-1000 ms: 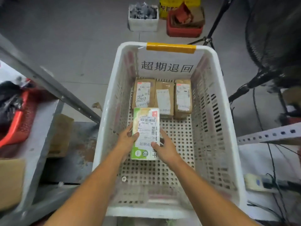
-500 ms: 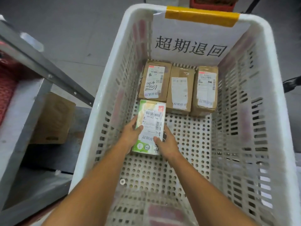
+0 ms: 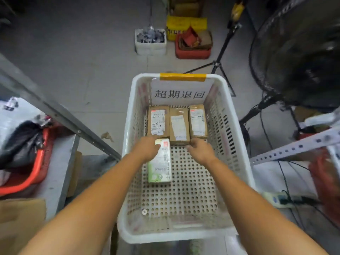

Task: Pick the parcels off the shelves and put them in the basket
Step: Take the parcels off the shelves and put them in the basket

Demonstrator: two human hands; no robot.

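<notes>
Hands hover inside the white basket (image 3: 128, 126): the left hand (image 3: 147, 149) rests loosely on the far end of the green-and-white parcel (image 3: 160, 166), whose length runs away from the person; the right hand (image 3: 201, 150), empty and relaxed, sits just beside.

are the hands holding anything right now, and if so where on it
The left hand rests over the far end of the green parcel, which lies on the basket floor; a real grip cannot be told. The right hand is off it and holds nothing.
</notes>
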